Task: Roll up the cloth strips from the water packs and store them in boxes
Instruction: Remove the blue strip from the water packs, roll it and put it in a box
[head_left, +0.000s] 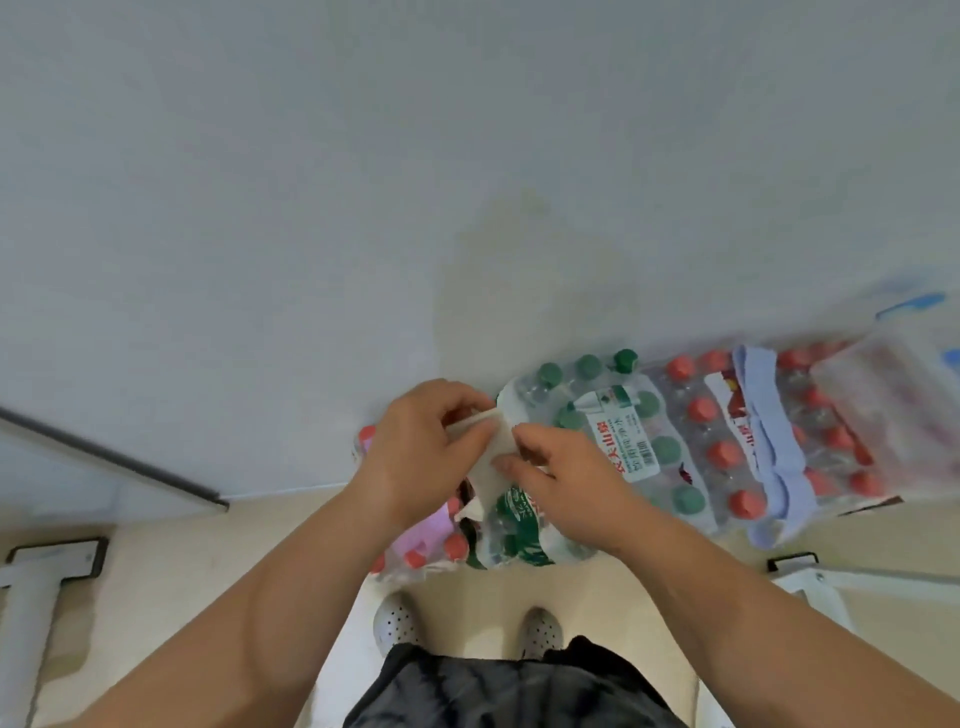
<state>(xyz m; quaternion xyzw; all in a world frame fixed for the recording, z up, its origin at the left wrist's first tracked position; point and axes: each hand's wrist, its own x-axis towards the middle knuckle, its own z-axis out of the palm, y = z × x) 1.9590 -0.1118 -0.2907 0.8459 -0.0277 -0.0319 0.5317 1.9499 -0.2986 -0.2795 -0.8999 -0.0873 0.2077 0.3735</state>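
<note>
Down at the near edge, dark shorts (509, 691) and a pair of white perforated shoes (397, 623) planted on the pale floor (249, 551). Both arms reach forward, and the hands meet just above the water packs. The left hand (421, 452) has its fingers curled in, pinching the top of a white cloth strip (483, 483); the right hand (566, 467) pinches the same strip from the other side, fingertips tight on it. The strip hangs between them, right over the green-capped pack (597, 431). Under the left wrist, a red-capped pack (415, 556) carries a pink strip (421, 530). Off to the right, another red-capped pack (711, 441) has a pale blue strip (769, 431) draped across it. Beyond it all, a plain white wall (467, 156).
</note>
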